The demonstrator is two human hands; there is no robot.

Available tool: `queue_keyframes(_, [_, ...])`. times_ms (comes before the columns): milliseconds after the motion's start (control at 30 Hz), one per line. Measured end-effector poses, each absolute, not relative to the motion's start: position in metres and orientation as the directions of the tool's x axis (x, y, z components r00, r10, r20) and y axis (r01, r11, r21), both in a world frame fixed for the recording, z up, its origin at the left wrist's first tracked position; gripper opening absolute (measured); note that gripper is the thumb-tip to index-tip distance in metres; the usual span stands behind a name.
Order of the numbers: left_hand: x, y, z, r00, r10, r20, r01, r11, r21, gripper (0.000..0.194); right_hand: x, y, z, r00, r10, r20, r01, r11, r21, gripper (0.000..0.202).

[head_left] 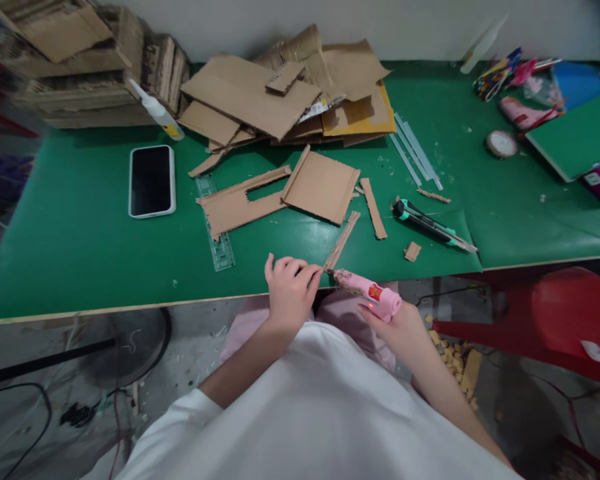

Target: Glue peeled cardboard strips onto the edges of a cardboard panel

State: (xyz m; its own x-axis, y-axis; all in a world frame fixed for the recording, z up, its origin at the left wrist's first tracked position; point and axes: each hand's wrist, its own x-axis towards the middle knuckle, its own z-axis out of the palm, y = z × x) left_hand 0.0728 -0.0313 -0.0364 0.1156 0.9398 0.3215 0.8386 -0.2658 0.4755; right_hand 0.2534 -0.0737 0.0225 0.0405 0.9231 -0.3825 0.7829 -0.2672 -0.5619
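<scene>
My left hand [291, 287] pinches the near end of a narrow cardboard strip [342, 240] at the table's front edge. My right hand [397, 327] is wrapped round a pink glue gun [367, 293], whose dark nozzle points left and meets the strip's near end by my left fingertips. A square cardboard piece [321, 183] with raised side edges lies just beyond the strip. To its left is a flat cardboard piece with a cut-out [240, 207], resting partly over a clear ruler [223, 253]. Another short strip [374, 208] lies to the right.
A phone [152, 181] and a glue bottle [157, 113] are at the left. Cardboard sheets [253, 93] are piled at the back. A cutter with its blade out [433, 225], glue sticks [419, 152] and a tape roll [501, 143] lie at the right. A red stool [575, 313] stands below.
</scene>
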Motion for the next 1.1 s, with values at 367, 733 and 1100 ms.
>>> queue_keyframes(367, [0.070, -0.028, -0.033, 0.252, 0.913, 0.320, 0.818, -0.377, 0.434, 0.015, 0.258, -0.072, 0.024, 0.113, 0.918, -0.381, 0.794, -0.314, -0.520, 0.034])
queue_keyframes(733, [0.069, -0.029, -0.033, 0.262, 0.920, 0.293, 0.814, -0.373, 0.445, 0.017, 0.265, -0.054, 0.021, 0.199, 0.899, -0.391, 0.783, -0.385, -0.488, 0.043])
queue_keyframes(1100, [0.068, -0.029, -0.032, 0.272, 0.913, 0.303, 0.802, -0.389, 0.453, 0.017, 0.268, -0.037, 0.022, 0.214, 0.911, -0.352, 0.775, -0.378, -0.506, 0.039])
